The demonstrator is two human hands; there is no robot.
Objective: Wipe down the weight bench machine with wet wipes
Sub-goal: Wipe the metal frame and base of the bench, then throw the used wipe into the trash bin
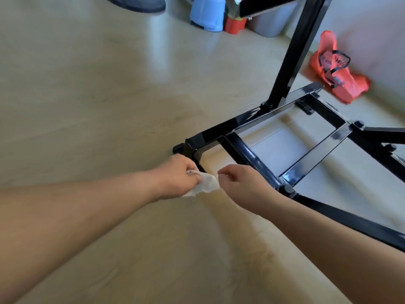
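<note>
base frame (241, 125) glistens — upright post (292, 53) likely still due
left grip (178, 174) clutches wet wipe (207, 183); right grip (240, 183) loosely curled, empty

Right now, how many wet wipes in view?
1: a crumpled wet wipe gripped in the left hand, by the near corner of the weight bench frame. The right hand is beside it; contact unclear. Others may be out of frame.

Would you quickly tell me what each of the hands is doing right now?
Left hand: gripping the wet wipe.
Right hand: loosely curled, holding nothing.
</note>
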